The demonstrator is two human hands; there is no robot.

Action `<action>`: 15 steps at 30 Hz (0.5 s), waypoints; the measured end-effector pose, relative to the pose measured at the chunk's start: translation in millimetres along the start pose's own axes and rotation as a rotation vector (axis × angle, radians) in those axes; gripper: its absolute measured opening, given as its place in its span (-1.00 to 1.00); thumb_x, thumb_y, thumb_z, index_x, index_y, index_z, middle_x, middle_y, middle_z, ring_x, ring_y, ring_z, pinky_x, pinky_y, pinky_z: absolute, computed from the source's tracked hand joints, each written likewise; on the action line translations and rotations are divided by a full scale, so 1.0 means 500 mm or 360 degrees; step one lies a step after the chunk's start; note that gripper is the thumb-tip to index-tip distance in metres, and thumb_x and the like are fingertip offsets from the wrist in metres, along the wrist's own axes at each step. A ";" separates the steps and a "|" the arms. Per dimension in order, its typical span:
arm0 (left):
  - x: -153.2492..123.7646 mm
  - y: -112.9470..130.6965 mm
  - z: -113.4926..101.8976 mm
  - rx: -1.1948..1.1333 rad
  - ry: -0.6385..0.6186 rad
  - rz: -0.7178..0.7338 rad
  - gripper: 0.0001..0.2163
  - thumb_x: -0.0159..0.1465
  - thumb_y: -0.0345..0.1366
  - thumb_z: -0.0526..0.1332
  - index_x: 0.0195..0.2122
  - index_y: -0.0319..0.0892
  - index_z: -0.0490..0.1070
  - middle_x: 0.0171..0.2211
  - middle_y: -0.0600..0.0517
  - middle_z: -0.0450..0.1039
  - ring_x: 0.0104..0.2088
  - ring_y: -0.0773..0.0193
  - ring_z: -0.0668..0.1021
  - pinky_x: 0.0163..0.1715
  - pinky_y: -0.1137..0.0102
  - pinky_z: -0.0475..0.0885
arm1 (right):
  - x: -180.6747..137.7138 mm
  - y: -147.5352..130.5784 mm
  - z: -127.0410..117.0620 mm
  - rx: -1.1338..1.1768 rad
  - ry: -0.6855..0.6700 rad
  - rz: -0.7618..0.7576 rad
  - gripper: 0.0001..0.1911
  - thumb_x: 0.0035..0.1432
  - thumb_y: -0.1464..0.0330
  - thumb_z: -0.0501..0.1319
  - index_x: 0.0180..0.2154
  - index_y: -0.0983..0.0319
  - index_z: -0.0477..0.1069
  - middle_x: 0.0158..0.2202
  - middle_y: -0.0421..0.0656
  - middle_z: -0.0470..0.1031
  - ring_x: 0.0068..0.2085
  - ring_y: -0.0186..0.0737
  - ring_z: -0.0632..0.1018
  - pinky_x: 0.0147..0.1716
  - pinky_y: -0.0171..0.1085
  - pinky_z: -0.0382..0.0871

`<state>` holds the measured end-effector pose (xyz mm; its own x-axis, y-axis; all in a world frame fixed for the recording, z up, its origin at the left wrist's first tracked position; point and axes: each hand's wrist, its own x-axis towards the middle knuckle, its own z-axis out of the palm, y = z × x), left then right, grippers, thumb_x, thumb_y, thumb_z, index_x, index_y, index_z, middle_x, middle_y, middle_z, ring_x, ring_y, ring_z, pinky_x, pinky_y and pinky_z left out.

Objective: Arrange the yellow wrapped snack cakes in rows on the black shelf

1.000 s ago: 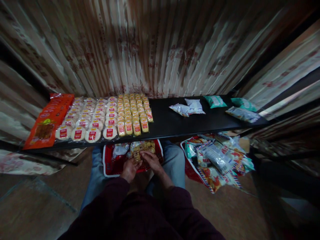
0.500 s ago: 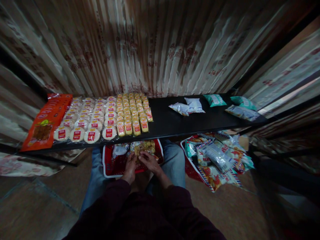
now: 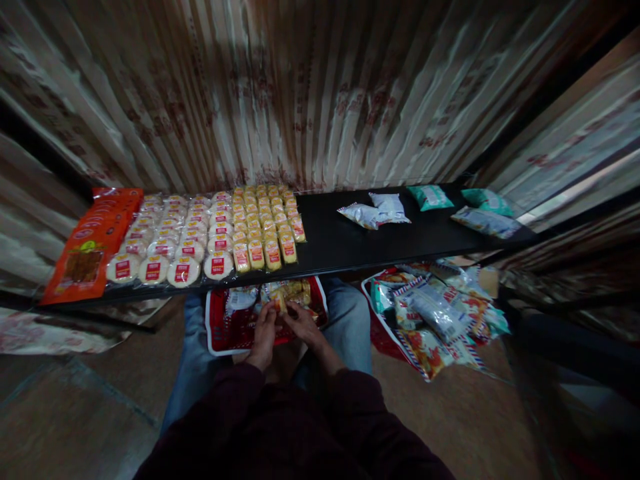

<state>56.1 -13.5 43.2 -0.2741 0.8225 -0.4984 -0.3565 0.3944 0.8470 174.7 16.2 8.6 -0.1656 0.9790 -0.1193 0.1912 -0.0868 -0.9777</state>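
My left hand (image 3: pixel 265 330) and my right hand (image 3: pixel 303 325) meet over a red basket (image 3: pixel 213 333) with a white rim. Between their closed fingers is a small yellow wrapped snack (image 3: pixel 279 303), pinched from both sides and partly hidden by the fingertips. Inside the basket lie more yellow wrapped snacks (image 3: pixel 299 291) and a silvery-white packet (image 3: pixel 241 299). On the black shelf (image 3: pixel 325 247) just beyond, matching yellow snacks (image 3: pixel 265 227) stand in close rows. Round white wrapped crackers (image 3: pixel 186 270) with red labels fill the rows to their left.
An orange bag (image 3: pixel 93 247) lies at the shelf's left end. White packets (image 3: pixel 387 209) and teal packets (image 3: pixel 430 198) rest toward its right. A second basket (image 3: pixel 395 347), heaped with snack bags (image 3: pixel 440 313), is on the floor at right. A pleated curtain (image 3: pixel 320 100) hangs behind.
The snack between my hands has been turned, and an orange-yellow face of it now shows. My left hand has shifted slightly up and right. The packets on the shelf stay put.
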 end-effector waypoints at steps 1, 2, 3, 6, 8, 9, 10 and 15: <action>-0.001 0.001 0.000 0.0016 -0.0003 0.0016 -0.78 0.20 -0.29 0.24 -0.11 -0.10 0.48 0.03 -0.07 0.44 -0.16 0.20 0.55 -0.44 0.49 0.44 | 0.001 0.002 0.000 -0.0005 0.0018 0.0003 -0.66 -0.01 0.17 0.26 -0.18 0.16 0.51 -0.19 -0.14 0.58 -0.13 -0.09 0.54 -0.03 -0.09 0.38; -0.002 0.002 0.001 0.0031 -0.0003 0.0027 -0.78 0.20 -0.30 0.24 -0.12 -0.11 0.49 0.04 -0.07 0.44 -0.15 0.19 0.55 -0.43 0.49 0.45 | 0.001 0.004 -0.001 -0.0005 0.0035 0.0010 -0.67 -0.02 0.17 0.26 -0.19 0.16 0.51 -0.19 -0.14 0.58 -0.13 -0.09 0.54 -0.02 -0.09 0.37; -0.004 0.003 0.001 0.0045 -0.0003 0.0035 -0.79 0.19 -0.31 0.24 -0.13 -0.11 0.49 0.05 -0.07 0.43 -0.13 0.18 0.55 -0.43 0.49 0.45 | 0.002 0.006 -0.002 -0.0001 0.0049 0.0018 -0.67 -0.03 0.17 0.26 -0.21 0.16 0.52 -0.19 -0.14 0.58 -0.13 -0.08 0.54 -0.02 -0.08 0.37; -0.011 0.006 0.003 0.0084 -0.0007 0.0077 -0.80 0.19 -0.36 0.23 -0.15 -0.11 0.49 0.03 -0.06 0.45 -0.11 0.17 0.54 -0.41 0.50 0.45 | 0.001 0.008 -0.004 0.0021 0.0051 0.0024 -0.68 -0.01 0.16 0.24 -0.22 0.15 0.52 -0.20 -0.14 0.58 -0.12 -0.06 0.53 0.01 -0.06 0.35; -0.014 0.008 0.004 0.0109 -0.0014 0.0129 -0.80 0.19 -0.38 0.22 -0.16 -0.12 0.49 0.01 -0.05 0.46 -0.12 0.18 0.53 -0.41 0.51 0.45 | 0.000 0.006 -0.006 0.0016 0.0070 0.0049 -0.68 -0.01 0.16 0.24 -0.20 0.14 0.52 -0.18 -0.12 0.58 -0.11 -0.05 0.53 0.03 -0.05 0.34; -0.015 0.009 0.004 0.0122 -0.0015 0.0156 -0.81 0.18 -0.38 0.22 -0.16 -0.12 0.49 0.00 -0.05 0.47 -0.12 0.18 0.53 -0.42 0.51 0.44 | -0.001 0.005 -0.008 0.0009 0.0090 0.0063 -0.67 -0.01 0.16 0.25 -0.19 0.14 0.52 -0.17 -0.11 0.57 -0.09 -0.04 0.52 0.04 -0.04 0.33; -0.016 0.010 0.004 0.0140 -0.0015 0.0178 -0.81 0.18 -0.39 0.22 -0.17 -0.13 0.49 0.00 -0.05 0.47 -0.13 0.19 0.53 -0.42 0.51 0.44 | -0.002 0.003 -0.009 0.0006 0.0108 0.0072 -0.66 -0.01 0.15 0.25 -0.18 0.14 0.52 -0.16 -0.11 0.57 -0.08 -0.03 0.52 0.05 -0.03 0.32; -0.015 0.009 0.005 0.0230 -0.0013 0.0229 -0.77 0.14 -0.48 0.20 -0.20 -0.12 0.50 -0.03 -0.02 0.49 -0.12 0.18 0.52 -0.39 0.48 0.45 | -0.011 0.000 -0.020 0.0069 0.0134 0.0100 -0.59 -0.03 0.11 0.27 -0.13 0.15 0.51 -0.11 -0.10 0.55 0.00 0.01 0.49 0.08 -0.01 0.29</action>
<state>58.7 -17.1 51.2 -0.3058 0.8775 -0.3695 -0.1824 0.3269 0.9273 185.5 12.7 10.8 -0.0721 0.9832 -0.1676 0.1561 -0.1548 -0.9755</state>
